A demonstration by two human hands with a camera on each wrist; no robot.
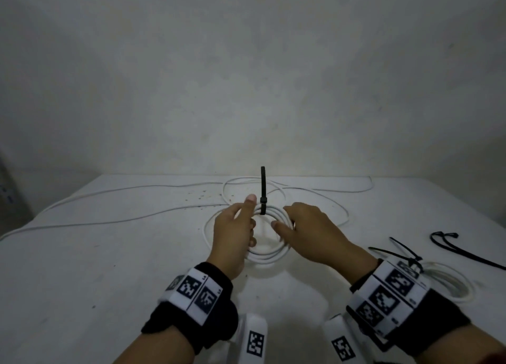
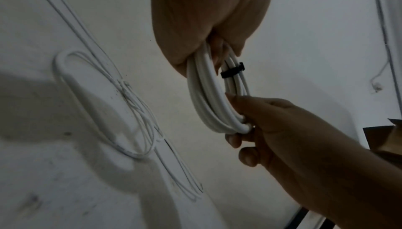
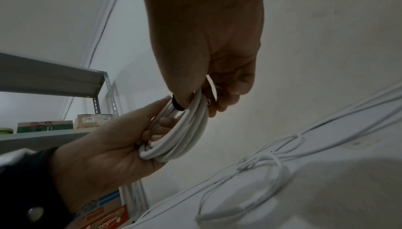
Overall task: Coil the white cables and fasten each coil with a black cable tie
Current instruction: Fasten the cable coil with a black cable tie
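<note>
Nearest the person, a finished cable coil (image 1: pixel 449 283) with its own black tie is lying on the white table (image 1: pixel 82 254) beside the right wrist, with loose black cable ties (image 1: pixel 462 251) just beyond it.

Above the table's middle, both hands are holding a white cable coil (image 1: pixel 269 250) upright. The left hand (image 1: pixel 235 237) is gripping the coil's left side, fingers curled through the loop. The right hand (image 1: pixel 309 233) is gripping the right side, fingers curled round the strands. A black cable tie (image 1: pixel 262 199) is encircling the top of the coil, its tail standing straight up.

Risk: the tie is probably not yet fully cinched. If either grip is loosening before the tail is pulled, the strands may be springing apart, or the tie sliding along the bundle.

Beyond the hands, uncoiled white cable (image 1: pixel 137 199) is trailing across the speckled tabletop toward a bare white wall (image 1: pixel 246 76). The right wrist view is showing a grey metal shelf (image 3: pixel 54 78) with boxes to the left.
</note>
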